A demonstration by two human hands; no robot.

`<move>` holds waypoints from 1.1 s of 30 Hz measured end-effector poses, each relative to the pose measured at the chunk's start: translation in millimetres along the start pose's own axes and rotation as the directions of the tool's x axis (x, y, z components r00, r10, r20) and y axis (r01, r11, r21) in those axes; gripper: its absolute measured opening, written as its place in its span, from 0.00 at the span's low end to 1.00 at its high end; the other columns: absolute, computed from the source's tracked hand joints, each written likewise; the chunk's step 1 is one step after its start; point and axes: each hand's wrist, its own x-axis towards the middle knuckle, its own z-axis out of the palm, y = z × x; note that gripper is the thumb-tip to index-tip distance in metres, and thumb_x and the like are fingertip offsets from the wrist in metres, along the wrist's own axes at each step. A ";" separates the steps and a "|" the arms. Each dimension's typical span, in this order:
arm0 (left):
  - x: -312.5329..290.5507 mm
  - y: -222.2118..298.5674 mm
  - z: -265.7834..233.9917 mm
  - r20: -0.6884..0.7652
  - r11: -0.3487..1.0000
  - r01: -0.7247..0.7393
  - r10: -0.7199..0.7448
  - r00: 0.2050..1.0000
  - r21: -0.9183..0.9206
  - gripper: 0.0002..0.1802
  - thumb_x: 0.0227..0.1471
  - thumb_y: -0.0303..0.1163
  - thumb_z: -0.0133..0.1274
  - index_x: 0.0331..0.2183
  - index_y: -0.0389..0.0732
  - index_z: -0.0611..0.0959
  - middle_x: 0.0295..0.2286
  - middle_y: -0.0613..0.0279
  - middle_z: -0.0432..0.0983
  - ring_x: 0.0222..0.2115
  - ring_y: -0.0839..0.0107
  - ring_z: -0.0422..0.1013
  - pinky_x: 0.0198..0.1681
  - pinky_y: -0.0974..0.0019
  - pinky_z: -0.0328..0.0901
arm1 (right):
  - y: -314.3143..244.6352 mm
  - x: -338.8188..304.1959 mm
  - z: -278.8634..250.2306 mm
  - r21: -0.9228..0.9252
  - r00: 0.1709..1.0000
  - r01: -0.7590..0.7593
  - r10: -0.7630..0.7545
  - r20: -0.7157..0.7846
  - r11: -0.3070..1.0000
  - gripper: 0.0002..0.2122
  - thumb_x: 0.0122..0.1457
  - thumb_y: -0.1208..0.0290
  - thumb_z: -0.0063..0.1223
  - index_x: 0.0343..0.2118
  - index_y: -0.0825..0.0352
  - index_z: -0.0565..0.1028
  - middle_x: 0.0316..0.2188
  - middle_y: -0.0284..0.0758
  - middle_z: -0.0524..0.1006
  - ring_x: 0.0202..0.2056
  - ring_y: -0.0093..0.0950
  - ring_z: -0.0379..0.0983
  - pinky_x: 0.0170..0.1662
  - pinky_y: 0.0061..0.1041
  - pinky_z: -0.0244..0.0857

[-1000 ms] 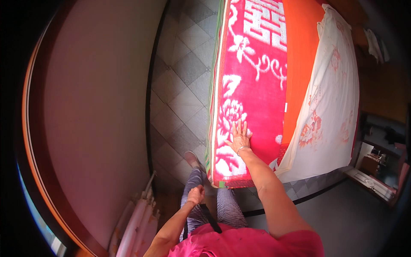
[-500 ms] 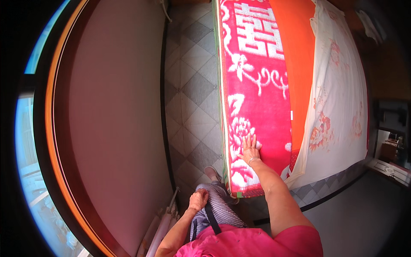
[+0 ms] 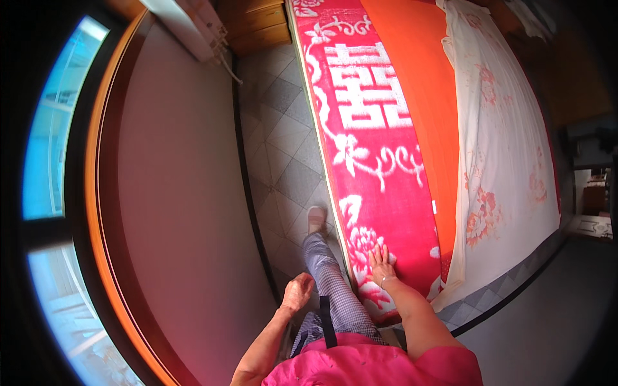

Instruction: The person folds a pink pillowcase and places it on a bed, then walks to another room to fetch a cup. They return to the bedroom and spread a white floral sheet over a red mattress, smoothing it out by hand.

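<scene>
My right hand [image 3: 382, 265] lies flat with fingers spread on a red blanket [image 3: 405, 225] patterned with white flowers and scrolls, near the bed's near end. Beside the blanket runs an orange sheet [image 3: 421, 83]. To the right of that, a thin white cloth with faded orange flowers [image 3: 508, 186] covers the rest of the bed. My left hand [image 3: 298, 291] hangs over the gap beside the bed, loosely curled, touching neither bed nor wall. Nothing shows in it. A bracelet circles my right wrist.
A narrow strip of grey diamond tiles [image 3: 286, 174] runs between the bed and the pale wall [image 3: 183, 193]. My foot in a pink shoe [image 3: 316, 219] stands there. At the far end are wooden drawers [image 3: 261, 29] and a white unit [image 3: 187, 26] with a hanging cord. Windows line the left.
I have moved forward along the bed, and the drawers at the far end have come into view. One foot has stepped ahead. My right hand still rests on the blanket's flower pattern.
</scene>
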 end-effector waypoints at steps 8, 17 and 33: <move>132.0 60.2 -97.6 0.113 0.990 -0.087 0.074 0.991 0.112 0.09 0.43 0.31 0.48 0.28 0.37 0.74 0.25 0.51 0.72 0.26 0.58 0.70 0.30 0.62 0.65 | 5.5 21.5 -51.1 0.081 0.924 -0.049 0.015 0.383 0.996 0.37 0.44 0.55 0.50 0.56 0.60 0.47 0.58 0.41 0.37 0.58 0.45 0.29 0.56 0.39 0.41; 309.1 150.3 -208.8 0.089 0.927 -0.255 0.240 0.967 0.275 0.17 0.40 0.33 0.52 0.35 0.38 0.71 0.32 0.53 0.67 0.32 0.59 0.68 0.34 0.62 0.64 | 43.1 178.6 -193.0 0.387 0.913 -0.305 0.152 0.379 0.870 0.17 0.47 0.53 0.44 0.32 0.62 0.74 0.32 0.40 0.73 0.38 0.38 0.68 0.43 0.32 0.61; 710.0 354.0 -232.8 0.365 0.477 -0.570 0.457 0.811 0.669 0.48 0.28 0.48 0.61 0.49 0.41 0.57 0.41 0.50 0.55 0.44 0.55 0.54 0.45 0.56 0.56 | 75.2 386.9 -329.1 0.646 0.728 -0.477 0.680 -0.090 0.596 0.42 0.38 0.61 0.59 0.55 0.65 0.47 0.54 0.58 0.40 0.54 0.55 0.38 0.56 0.42 0.40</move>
